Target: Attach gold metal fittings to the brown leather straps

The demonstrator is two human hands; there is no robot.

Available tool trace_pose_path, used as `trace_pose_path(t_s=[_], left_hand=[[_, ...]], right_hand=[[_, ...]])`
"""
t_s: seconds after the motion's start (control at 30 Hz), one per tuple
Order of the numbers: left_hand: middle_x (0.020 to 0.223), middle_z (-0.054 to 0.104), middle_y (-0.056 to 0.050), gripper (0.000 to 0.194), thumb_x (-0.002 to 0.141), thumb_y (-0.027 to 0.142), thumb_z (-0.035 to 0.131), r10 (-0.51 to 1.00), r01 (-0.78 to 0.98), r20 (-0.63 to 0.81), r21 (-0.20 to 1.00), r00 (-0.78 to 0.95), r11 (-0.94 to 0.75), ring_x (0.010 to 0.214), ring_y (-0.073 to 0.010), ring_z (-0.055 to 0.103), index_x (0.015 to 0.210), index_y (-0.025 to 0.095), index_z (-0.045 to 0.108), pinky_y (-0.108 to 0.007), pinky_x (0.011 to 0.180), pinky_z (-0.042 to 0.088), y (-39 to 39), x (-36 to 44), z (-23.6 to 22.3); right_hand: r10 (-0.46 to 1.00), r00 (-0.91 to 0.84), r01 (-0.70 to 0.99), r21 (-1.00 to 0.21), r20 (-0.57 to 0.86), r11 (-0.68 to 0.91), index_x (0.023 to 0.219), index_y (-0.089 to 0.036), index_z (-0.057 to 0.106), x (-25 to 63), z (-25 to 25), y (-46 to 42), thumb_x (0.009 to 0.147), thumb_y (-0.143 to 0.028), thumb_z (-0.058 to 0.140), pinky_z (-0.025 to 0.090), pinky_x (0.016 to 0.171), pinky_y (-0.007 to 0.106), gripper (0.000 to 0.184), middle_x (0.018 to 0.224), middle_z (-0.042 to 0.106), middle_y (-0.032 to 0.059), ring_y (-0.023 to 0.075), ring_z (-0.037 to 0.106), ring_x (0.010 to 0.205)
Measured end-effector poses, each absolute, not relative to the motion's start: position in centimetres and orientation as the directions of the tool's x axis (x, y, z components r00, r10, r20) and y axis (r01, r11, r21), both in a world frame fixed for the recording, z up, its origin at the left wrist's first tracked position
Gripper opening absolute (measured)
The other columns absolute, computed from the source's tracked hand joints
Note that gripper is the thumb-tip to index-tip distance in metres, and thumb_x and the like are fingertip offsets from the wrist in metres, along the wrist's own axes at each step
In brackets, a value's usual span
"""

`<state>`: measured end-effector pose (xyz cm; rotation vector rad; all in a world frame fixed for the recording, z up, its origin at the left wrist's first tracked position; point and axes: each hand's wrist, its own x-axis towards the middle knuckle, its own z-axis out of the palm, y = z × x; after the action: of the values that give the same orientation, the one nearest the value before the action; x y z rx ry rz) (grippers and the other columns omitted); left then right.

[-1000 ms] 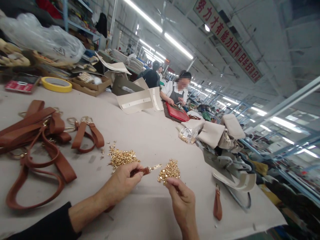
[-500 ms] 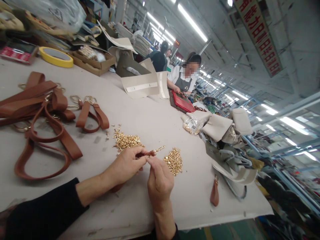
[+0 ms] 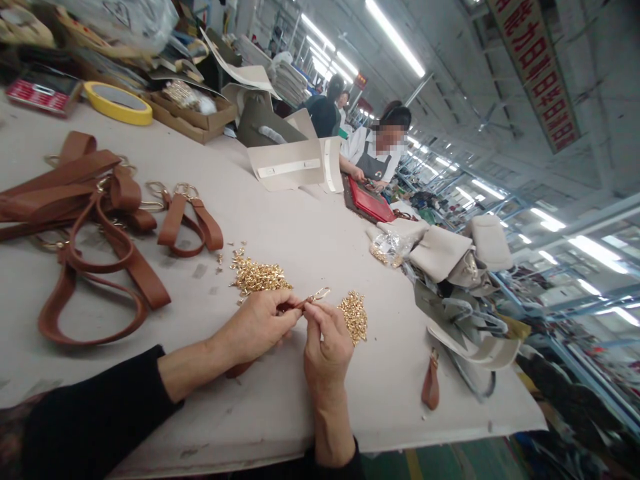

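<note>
Head view: the left hand (image 3: 257, 327) pinches a smooth brown leather strap (image 3: 304, 303) between thumb and fingers; the right hand (image 3: 327, 340) grips it too, fingertips near its slim, shiny gold metal clip (image 3: 321, 293), which points away beyond both hands. Small glinting metal pieces (image 3: 263, 275) lie heaped just past the left hand, a second heap (image 3: 355, 317) beside the right.
</note>
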<state>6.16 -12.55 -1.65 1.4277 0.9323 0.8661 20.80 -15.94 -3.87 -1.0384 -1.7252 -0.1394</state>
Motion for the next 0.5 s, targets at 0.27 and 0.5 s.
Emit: trace_pose_path(t_s=[0.27, 0.5], left_hand=[[0.069, 0.064, 0.0, 0.026, 0.08, 0.036, 0.052, 0.915, 0.156, 0.067, 0.978, 0.398, -0.14, 0.061, -0.0152, 0.058, 0.086, 0.017, 0.068, -0.023, 0.055, 0.042, -12.68, 5.98, -1.05], [0.072, 0.065, 0.0, 0.025, 0.082, 0.035, 0.049, 0.909, 0.192, 0.102, 0.962, 0.403, -0.193, 0.064, -0.0157, 0.057, 0.083, 0.018, 0.067, -0.024, 0.059, 0.041, -12.63, 6.03, -1.09]], right_hand=[[0.687, 0.03, 0.629, -0.548, 0.726, 0.552, 0.096, -0.019, 0.066, 21.11, -3.16, -15.99, 0.094, -0.012, 0.057, 0.05, 0.082, 0.032, 0.012, 0.094, 0.066, 0.0047, 0.0182, 0.061, 0.091], [0.694, 0.015, 0.596, -0.563, 0.72, 0.572, 0.092, -0.02, 0.066, 21.27, -3.34, -16.06, 0.093, -0.01, 0.058, 0.049, 0.085, 0.032, 0.013, 0.098, 0.064, 0.0045, 0.018, 0.06, 0.096]])
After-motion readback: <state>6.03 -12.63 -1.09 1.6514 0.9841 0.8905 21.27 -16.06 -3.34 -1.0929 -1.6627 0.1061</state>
